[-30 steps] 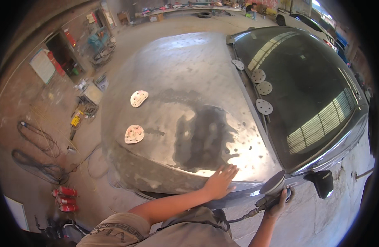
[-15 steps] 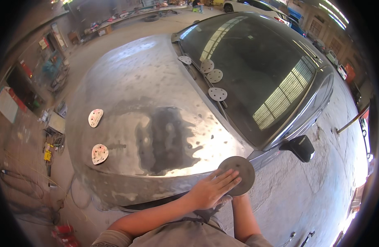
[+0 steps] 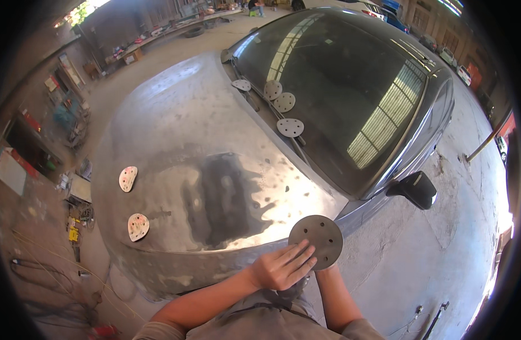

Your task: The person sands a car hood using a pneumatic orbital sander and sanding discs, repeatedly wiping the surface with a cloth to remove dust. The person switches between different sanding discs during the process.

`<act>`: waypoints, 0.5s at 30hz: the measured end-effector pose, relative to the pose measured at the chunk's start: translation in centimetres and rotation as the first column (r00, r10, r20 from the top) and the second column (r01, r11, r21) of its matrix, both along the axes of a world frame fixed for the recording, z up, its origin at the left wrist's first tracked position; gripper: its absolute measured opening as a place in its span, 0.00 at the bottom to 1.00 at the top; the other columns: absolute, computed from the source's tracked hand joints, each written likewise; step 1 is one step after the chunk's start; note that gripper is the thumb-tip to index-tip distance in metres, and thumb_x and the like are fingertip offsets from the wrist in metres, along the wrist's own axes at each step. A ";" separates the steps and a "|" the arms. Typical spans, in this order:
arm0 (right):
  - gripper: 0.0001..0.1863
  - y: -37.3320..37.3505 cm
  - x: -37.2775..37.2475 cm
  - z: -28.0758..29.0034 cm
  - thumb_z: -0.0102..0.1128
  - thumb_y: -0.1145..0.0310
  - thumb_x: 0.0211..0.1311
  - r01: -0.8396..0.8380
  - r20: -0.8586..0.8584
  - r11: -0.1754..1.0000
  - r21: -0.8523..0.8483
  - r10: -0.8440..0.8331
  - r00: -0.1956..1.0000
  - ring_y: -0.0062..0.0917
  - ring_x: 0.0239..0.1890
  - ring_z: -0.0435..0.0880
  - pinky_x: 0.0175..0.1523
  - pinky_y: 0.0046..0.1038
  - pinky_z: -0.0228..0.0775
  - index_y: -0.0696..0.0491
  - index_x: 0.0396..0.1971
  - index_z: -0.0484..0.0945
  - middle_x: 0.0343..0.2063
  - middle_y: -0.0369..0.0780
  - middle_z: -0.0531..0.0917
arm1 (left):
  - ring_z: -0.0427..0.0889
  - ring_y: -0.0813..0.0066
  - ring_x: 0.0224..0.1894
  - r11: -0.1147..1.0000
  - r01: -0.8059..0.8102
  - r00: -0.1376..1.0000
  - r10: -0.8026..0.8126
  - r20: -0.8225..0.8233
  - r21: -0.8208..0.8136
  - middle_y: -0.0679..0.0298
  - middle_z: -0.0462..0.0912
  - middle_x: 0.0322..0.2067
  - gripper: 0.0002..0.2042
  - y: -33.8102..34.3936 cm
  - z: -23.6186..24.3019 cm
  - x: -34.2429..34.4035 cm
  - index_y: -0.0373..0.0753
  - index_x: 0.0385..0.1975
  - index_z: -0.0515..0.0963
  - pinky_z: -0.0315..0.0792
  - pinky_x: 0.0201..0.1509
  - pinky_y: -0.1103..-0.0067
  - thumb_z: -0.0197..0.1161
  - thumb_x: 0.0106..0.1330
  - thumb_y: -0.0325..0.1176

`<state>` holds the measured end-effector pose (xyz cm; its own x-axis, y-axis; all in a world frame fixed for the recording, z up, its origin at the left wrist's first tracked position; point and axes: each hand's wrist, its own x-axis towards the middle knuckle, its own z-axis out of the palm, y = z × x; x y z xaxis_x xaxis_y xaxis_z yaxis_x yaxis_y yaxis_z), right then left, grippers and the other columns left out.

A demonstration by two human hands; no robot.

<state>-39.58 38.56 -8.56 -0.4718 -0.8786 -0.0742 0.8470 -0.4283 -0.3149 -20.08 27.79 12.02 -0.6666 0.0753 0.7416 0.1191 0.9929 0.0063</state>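
A round, dark grey sanding disc (image 3: 325, 235) with several holes is upright before my body, just off the car's near edge. My left hand (image 3: 280, 267) touches its lower left part, with long, fairly straight fingers laid across the face; its thumb is hidden. Behind the disc goes my right forearm (image 3: 339, 297); the right hand is covered, and how it grips cannot be told. A dark thing (image 3: 291, 292) shows below the left hand, too unclear to name. The car hood (image 3: 158, 136) is sanded to patchy bare metal with a dark patch in the middle.
Two pale discs with red specks (image 3: 128, 179) lie on the hood's left. Several grey perforated discs (image 3: 290, 127) rest along the windshield's base (image 3: 328, 85). The side mirror (image 3: 414, 190) juts out right. Hoses (image 3: 39, 272) and tools lie on the floor at left. Someone (image 3: 256, 7) sits far back.
My left hand has slid down toward the disc's lower left edge, and its holes now show. Disc and hands sit slightly farther left; the whole view has shifted a little.
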 end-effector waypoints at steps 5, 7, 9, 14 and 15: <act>0.29 0.9 0.1 5.2 0.56 0.48 0.76 0.023 -0.043 0.991 0.129 -0.018 0.999 0.40 0.59 0.86 0.65 0.44 0.80 0.55 0.64 0.78 0.59 0.47 0.86 | 0.94 0.59 0.49 0.986 0.008 1.000 -0.005 -0.019 0.169 0.53 0.93 0.45 0.10 0.1 -0.9 -1.8 0.32 0.40 0.86 0.90 0.51 0.69 0.76 0.63 0.28; 0.28 1.5 -1.2 6.6 0.60 0.47 0.74 0.026 -0.068 0.992 0.125 -0.017 0.998 0.40 0.59 0.86 0.65 0.44 0.80 0.54 0.62 0.77 0.58 0.47 0.85 | 0.94 0.59 0.47 0.952 0.032 0.999 -0.028 -0.017 0.304 0.54 0.93 0.44 0.11 0.2 -0.4 -3.0 0.32 0.40 0.86 0.90 0.50 0.69 0.79 0.60 0.27; 0.28 2.7 -2.7 6.9 0.63 0.47 0.72 0.025 -0.107 0.998 0.056 -0.019 0.994 0.41 0.59 0.86 0.65 0.44 0.80 0.53 0.60 0.76 0.57 0.47 0.85 | 0.94 0.60 0.38 0.895 0.011 1.000 -0.002 -0.022 0.446 0.55 0.93 0.38 0.10 0.4 -0.5 -4.1 0.32 0.40 0.87 0.88 0.41 0.70 0.79 0.61 0.25; 0.34 8.1 -6.4 3.0 0.60 0.40 0.71 0.115 -0.081 0.988 0.107 -0.107 0.991 0.46 0.63 0.83 0.69 0.53 0.75 0.52 0.65 0.76 0.61 0.49 0.83 | 0.91 0.57 0.27 0.706 -0.236 0.950 0.312 0.007 0.667 0.53 0.90 0.30 0.04 -0.9 -0.5 -7.1 0.33 0.40 0.89 0.81 0.32 0.70 0.72 0.70 0.23; 0.38 9.7 -7.4 1.9 0.59 0.37 0.70 0.155 -0.106 0.980 0.126 -0.142 0.984 0.47 0.65 0.82 0.70 0.55 0.74 0.51 0.67 0.76 0.63 0.48 0.83 | 0.91 0.56 0.27 0.643 -0.288 0.919 0.393 0.017 0.710 0.52 0.90 0.29 0.04 -1.9 -0.4 -8.1 0.33 0.41 0.89 0.81 0.32 0.70 0.72 0.70 0.24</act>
